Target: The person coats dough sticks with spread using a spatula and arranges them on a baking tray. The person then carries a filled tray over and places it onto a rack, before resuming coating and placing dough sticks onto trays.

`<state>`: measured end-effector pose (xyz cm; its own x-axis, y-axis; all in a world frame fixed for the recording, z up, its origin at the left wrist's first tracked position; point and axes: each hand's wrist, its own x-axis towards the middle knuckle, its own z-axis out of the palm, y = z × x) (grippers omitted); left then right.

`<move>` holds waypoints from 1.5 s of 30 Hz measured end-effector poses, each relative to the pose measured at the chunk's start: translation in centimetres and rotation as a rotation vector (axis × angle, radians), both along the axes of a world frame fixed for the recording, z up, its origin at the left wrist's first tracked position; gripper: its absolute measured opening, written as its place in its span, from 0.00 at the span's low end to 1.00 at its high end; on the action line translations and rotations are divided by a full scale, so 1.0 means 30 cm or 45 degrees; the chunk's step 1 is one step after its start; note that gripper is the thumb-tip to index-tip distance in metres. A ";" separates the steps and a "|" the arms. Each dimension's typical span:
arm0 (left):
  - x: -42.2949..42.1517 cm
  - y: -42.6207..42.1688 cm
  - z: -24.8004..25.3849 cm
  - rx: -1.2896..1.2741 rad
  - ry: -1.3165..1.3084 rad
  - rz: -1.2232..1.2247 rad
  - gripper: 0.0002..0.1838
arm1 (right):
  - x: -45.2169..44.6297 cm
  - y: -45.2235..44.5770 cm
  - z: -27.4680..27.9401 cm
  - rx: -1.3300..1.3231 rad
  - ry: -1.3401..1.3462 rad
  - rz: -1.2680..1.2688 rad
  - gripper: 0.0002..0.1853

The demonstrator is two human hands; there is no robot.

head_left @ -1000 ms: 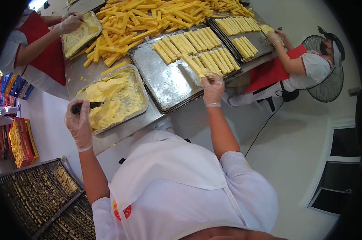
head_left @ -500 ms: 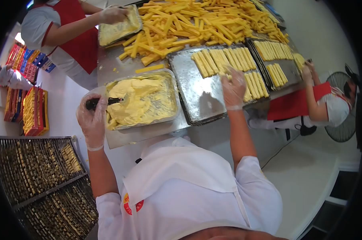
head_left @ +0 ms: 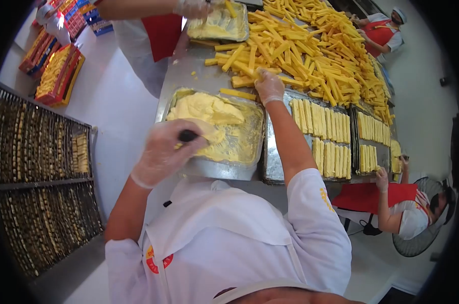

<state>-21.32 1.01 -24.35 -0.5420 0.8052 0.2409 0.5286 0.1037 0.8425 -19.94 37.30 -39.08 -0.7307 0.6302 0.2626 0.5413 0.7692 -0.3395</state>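
Observation:
My gloved left hand (head_left: 167,149) is closed round the black handle (head_left: 187,135) of a spreading tool, over the near left part of a metal tray (head_left: 258,147) of pale yellow cream (head_left: 204,107). The tool's far end is in the cream. My gloved right hand (head_left: 269,87) is at the near edge of a heap of yellow sticks (head_left: 290,50), its fingers pinched at a stick. Right of the cream tray, a dark baking tray (head_left: 273,161) bears two rows of coated sticks (head_left: 320,121), partly behind my right forearm.
A second baking tray (head_left: 359,109) with coated sticks lies farther right. One co-worker's gloved hand (head_left: 193,8) is over another cream tray (head_left: 245,30). Other co-workers stand at the right (head_left: 409,213) and far right (head_left: 379,38). Racks (head_left: 42,181) and red crates (head_left: 61,76) stand left.
The view has swung right. My right hand has left the coated sticks on the baking tray and moved to the heap. My left hand has brought the tool lower over the cream.

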 end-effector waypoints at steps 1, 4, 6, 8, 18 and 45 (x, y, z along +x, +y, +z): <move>0.000 0.020 -0.037 -0.073 0.107 -0.114 0.07 | 0.023 -0.023 0.051 -0.068 0.119 -0.012 0.19; -0.023 0.104 -0.175 -0.149 0.322 -0.206 0.08 | 0.117 -0.042 0.076 -0.488 0.640 0.118 0.16; -0.077 0.151 -0.149 -0.171 0.379 -0.203 0.09 | 0.219 -0.108 0.151 -0.857 0.878 0.103 0.13; -0.080 0.171 -0.089 -0.030 0.452 -0.103 0.08 | 0.338 -0.220 0.188 -1.053 0.850 0.070 0.11; -0.016 0.181 -0.165 0.146 0.439 0.124 0.07 | 0.530 -0.452 0.018 -1.486 0.618 0.059 0.19; 0.029 0.193 -0.152 0.225 0.422 0.258 0.08 | 0.437 -0.461 -0.009 -1.265 0.682 0.046 0.17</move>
